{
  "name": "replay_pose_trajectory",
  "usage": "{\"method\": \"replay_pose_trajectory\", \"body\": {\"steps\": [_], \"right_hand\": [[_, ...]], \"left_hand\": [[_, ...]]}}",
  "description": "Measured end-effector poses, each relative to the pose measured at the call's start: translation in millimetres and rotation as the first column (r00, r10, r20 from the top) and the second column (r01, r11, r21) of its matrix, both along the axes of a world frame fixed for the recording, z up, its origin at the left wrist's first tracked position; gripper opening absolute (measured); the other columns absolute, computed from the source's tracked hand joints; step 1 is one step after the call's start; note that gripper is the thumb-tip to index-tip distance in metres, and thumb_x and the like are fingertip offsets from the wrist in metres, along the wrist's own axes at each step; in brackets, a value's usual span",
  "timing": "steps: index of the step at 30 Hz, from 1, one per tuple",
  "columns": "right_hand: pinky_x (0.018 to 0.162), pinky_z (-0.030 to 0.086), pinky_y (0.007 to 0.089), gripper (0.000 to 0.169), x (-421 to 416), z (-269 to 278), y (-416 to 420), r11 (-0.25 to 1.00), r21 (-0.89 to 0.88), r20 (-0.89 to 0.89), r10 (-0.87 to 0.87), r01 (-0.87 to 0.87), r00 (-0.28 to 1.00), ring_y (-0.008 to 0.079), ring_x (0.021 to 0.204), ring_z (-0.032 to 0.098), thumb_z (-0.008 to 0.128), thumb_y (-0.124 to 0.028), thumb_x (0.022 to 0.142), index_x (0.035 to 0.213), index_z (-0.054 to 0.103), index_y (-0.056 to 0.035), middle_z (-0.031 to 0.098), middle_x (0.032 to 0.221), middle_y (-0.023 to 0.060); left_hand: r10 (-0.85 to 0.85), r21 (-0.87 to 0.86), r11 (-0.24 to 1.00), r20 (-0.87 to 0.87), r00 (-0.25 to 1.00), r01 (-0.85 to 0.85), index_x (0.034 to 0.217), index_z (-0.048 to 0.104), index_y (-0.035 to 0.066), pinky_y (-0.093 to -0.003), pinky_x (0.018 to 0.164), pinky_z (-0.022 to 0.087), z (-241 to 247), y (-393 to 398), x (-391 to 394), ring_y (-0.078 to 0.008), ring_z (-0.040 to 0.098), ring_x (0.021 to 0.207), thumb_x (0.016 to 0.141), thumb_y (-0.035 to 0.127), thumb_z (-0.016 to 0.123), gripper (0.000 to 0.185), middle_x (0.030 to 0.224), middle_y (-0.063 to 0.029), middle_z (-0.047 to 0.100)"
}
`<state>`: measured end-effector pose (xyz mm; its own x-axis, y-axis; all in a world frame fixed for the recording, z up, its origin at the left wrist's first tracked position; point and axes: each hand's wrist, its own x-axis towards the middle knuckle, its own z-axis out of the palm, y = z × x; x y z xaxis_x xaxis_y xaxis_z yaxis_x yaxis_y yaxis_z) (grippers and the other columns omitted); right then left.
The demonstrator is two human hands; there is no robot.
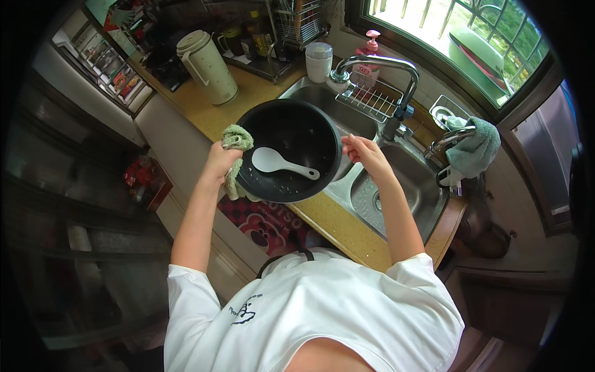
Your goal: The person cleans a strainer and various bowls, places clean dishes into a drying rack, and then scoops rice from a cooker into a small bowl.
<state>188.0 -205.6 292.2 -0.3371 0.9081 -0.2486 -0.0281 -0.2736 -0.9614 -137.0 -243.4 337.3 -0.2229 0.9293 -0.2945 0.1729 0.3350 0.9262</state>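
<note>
A black inner pot [297, 125] is held up over the counter edge and the sink's left basin, its open mouth facing me. Inside it lies a white plastic rice paddle [272, 160], with bits of rice stuck to the pot wall around it. My left hand [221, 160] grips the pot's left rim through a folded green cloth [238, 137], whose end hangs below. At the right rim is my right hand [365, 153], fingers bent and fingertips at the pot's edge; whether they grip it cannot be seen.
A double steel sink [399, 186] with a chrome faucet [381, 60] stands right of the pot. A thermos jug [207, 67] is on the counter [325, 218]. Behind the sink are a pink pump bottle [367, 65] and a wire rack [372, 100]. A towel [474, 146] hangs at right.
</note>
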Motion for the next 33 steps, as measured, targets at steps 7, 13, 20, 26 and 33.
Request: {"method": "replay_pose_trajectory", "body": {"steps": [7, 13, 20, 26, 33], "right_hand": [[0.052, 0.037, 0.0193, 0.040, -14.3, -98.5, 81.4, 0.869, -0.084, 0.115, -0.477, 0.487, 0.871, 0.0053, 0.059, 0.045, 0.041, -0.036, 0.088, 0.109, 0.050, -0.0036, 0.058, 0.075, 0.0006], [0.049, 0.035, 0.0180, 0.036, -19.4, -128.2, 112.4, 0.662, 0.035, 0.083, -0.748, 0.748, 0.658, 0.0039, 0.053, 0.043, 0.039, -0.031, 0.091, 0.085, 0.058, -0.0017, 0.057, 0.067, 0.0002], [0.051, 0.035, 0.0172, 0.031, -20.3, -139.4, 127.1, 0.586, 0.072, 0.178, -0.804, 0.807, 0.568, 0.0044, 0.055, 0.044, 0.042, -0.026, 0.090, 0.082, 0.060, -0.0013, 0.054, 0.064, -0.0012], [0.055, 0.041, 0.0256, 0.034, 15.0, -121.4, 91.4, 0.852, 0.196, 0.516, -0.511, 0.485, 0.688, 0.0107, 0.058, 0.050, 0.056, -0.036, 0.080, 0.083, 0.064, -0.0035, 0.056, 0.063, 0.0038], [0.096, 0.027, 0.0417, 0.031, 115.6, -129.1, 84.3, 0.852, 0.506, 0.750, -0.512, -0.135, -0.419, 0.0264, 0.119, 0.033, 0.050, -0.012, 0.073, 0.103, 0.054, -0.0021, 0.045, 0.120, 0.0098]], "left_hand": [[-0.107, -0.092, 0.989, 0.068, 0.992, 0.113, 0.080, 0.056, -0.001, -0.0267, 0.055, 0.043, -61.8, 101.7, -19.9, -0.0128, 0.053, 0.062, 0.062, -0.003, 0.053, 0.019, 0.072, -0.0044, 0.055], [-0.290, -0.155, 0.941, 0.096, 0.952, 0.302, 0.085, 0.056, -0.003, -0.0281, 0.060, 0.045, -105.9, 175.9, -22.5, -0.0155, 0.056, 0.067, 0.062, -0.002, 0.054, 0.023, 0.077, -0.0073, 0.058], [-0.432, -0.177, 0.870, 0.173, 0.885, 0.459, 0.088, 0.056, -0.001, -0.0271, 0.064, 0.045, -127.7, 212.4, -6.4, -0.0156, 0.056, 0.072, 0.062, -0.004, 0.053, 0.026, 0.081, -0.0063, 0.058], [-0.477, -0.171, 0.838, 0.233, 0.848, 0.518, 0.093, 0.055, 0.002, -0.0265, 0.070, 0.043, -164.9, 216.7, 7.8, -0.0143, 0.055, 0.078, 0.063, -0.004, 0.052, 0.030, 0.085, -0.0039, 0.057], [-0.423, -0.187, 0.860, 0.260, 0.868, 0.475, 0.094, 0.054, 0.002, -0.0259, 0.070, 0.042, -160.9, 208.8, 36.8, -0.0134, 0.053, 0.078, 0.064, -0.003, 0.052, 0.031, 0.085, -0.0034, 0.056]]}}
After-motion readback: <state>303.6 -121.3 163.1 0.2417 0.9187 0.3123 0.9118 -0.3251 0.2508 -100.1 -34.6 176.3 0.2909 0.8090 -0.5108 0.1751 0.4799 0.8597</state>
